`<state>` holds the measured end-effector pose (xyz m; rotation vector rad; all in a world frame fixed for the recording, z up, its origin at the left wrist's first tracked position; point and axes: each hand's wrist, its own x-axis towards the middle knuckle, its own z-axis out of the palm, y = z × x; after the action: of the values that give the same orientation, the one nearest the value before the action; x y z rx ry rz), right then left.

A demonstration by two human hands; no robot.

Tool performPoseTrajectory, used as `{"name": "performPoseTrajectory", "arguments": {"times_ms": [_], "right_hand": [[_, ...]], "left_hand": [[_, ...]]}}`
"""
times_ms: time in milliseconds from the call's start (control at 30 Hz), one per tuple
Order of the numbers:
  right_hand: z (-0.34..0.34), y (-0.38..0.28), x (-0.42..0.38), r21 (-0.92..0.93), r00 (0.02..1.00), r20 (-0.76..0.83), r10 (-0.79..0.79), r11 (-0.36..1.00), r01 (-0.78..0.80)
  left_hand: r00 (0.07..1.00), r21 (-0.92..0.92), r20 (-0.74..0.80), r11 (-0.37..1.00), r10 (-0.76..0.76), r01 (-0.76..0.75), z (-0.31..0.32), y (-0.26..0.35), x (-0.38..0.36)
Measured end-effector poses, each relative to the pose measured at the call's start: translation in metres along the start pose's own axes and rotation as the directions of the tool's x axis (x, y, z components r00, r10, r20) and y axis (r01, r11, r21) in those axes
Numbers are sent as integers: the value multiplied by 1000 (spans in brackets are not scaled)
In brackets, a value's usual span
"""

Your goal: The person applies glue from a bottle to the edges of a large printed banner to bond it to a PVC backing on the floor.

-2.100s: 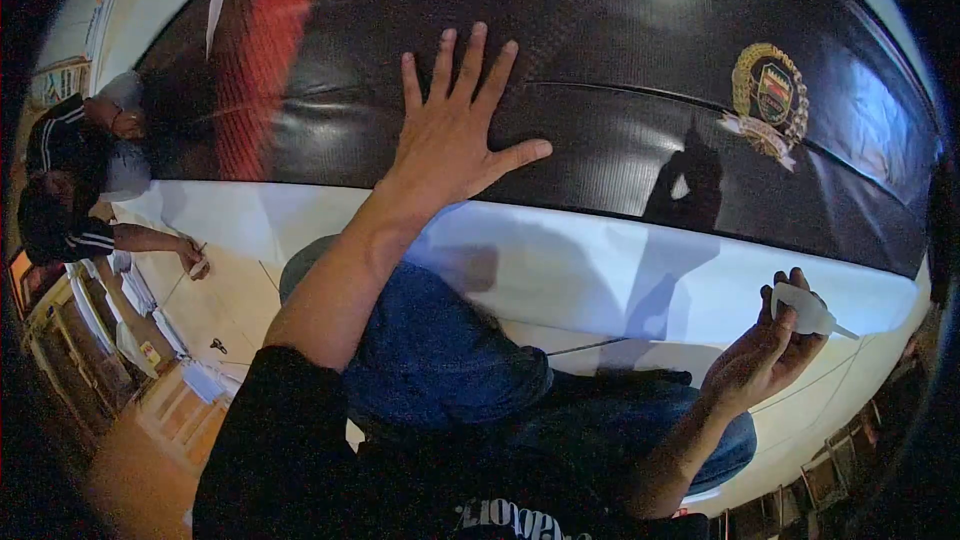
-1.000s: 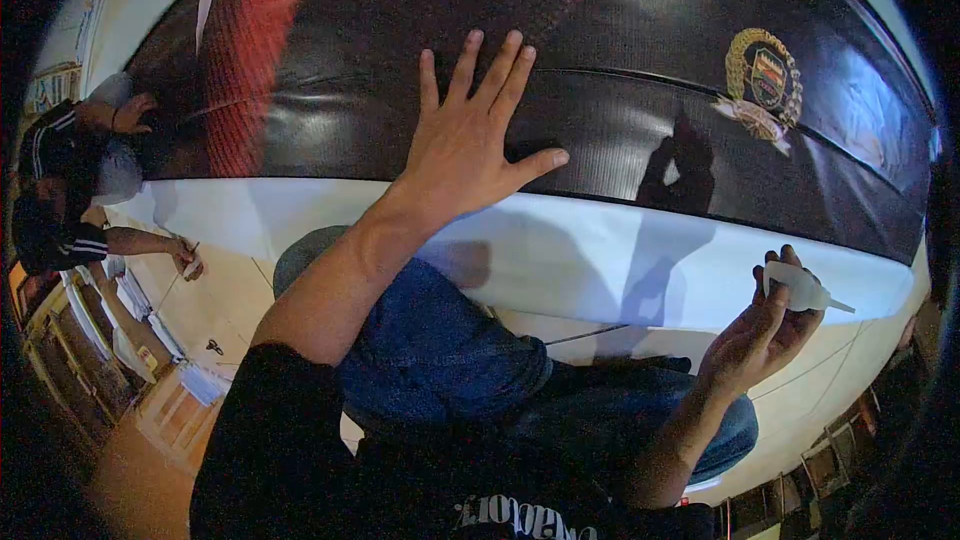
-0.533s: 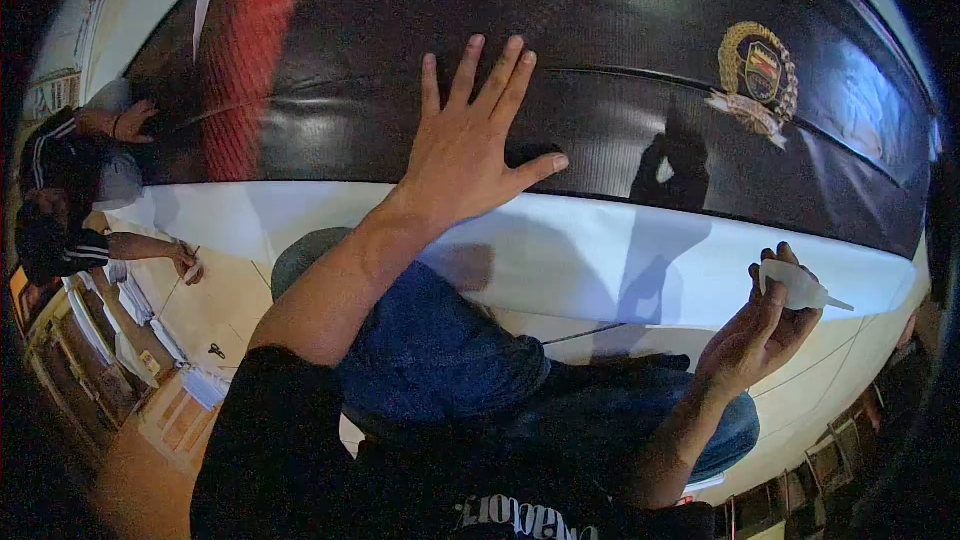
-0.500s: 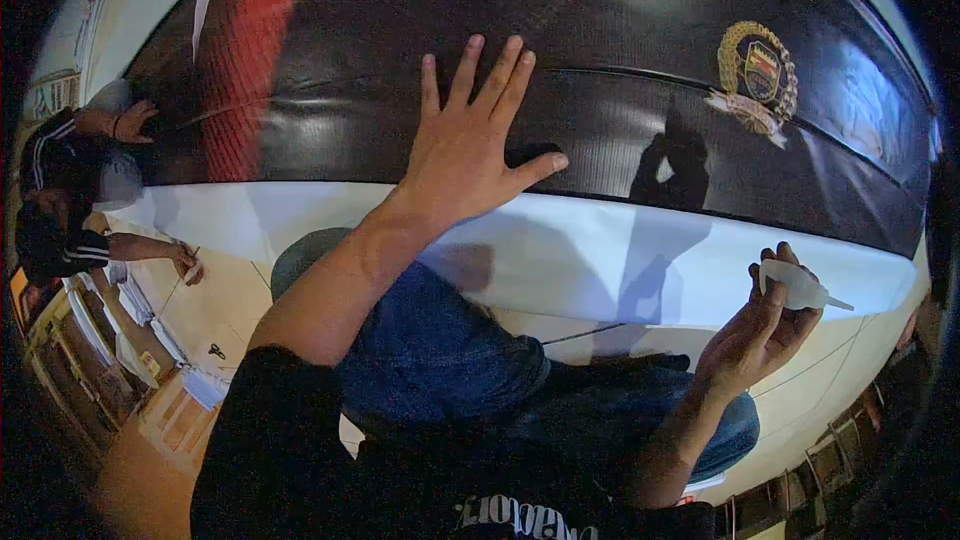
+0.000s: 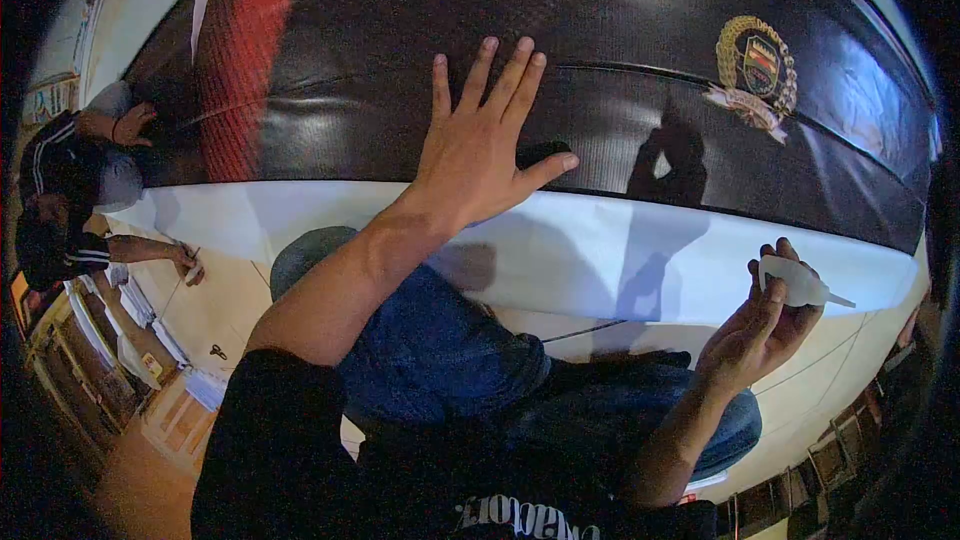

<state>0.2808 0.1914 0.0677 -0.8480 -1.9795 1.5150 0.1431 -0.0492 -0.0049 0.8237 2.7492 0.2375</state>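
Left hand (image 5: pixel 475 160): laid open, palm down, fingers spread, on the near edge of the dark sheet (image 5: pixel 350 30). Placed so, it is judged, that the sheet is kept flat and steady; how hard it is pressed cannot be told. Nothing is seen gripped by it.

Right hand (image 5: pixel 742 345): closed around a pale bottle (image 5: pixel 790 283), held up near the white strip (image 5: pixel 560 250) that runs along the sheet. The thin nozzle is pointed outward, to the right, away from the palm; the body is pinched between thumb and fingers, probably so that it can be squeezed and aimed with one hand.

Scissors (image 5: pixel 218 351) are set down on the floor (image 5: pixel 235 305), well apart from both hands.

Counted: one bottle, one sheet, one red band (image 5: pixel 245 70), one emblem (image 5: pixel 758 68), one pair of scissors. One other person (image 5: pixel 60 175) is seen at the left; a small pale item (image 5: pixel 194 267), not identifiable, is held there.
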Motion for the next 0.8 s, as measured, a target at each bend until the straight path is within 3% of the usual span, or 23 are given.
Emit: {"name": "performPoseTrajectory", "arguments": {"times_ms": [500,800], "right_hand": [[-4,-1,-1,36,1000,-2,11,999,-11],[-7,0,-3,26,999,45,11,1000,-12]], "left_hand": [[999,45,32,998,33,-34,0,10,5],[998,1,-25,998,58,-58,4,17,10]]}}
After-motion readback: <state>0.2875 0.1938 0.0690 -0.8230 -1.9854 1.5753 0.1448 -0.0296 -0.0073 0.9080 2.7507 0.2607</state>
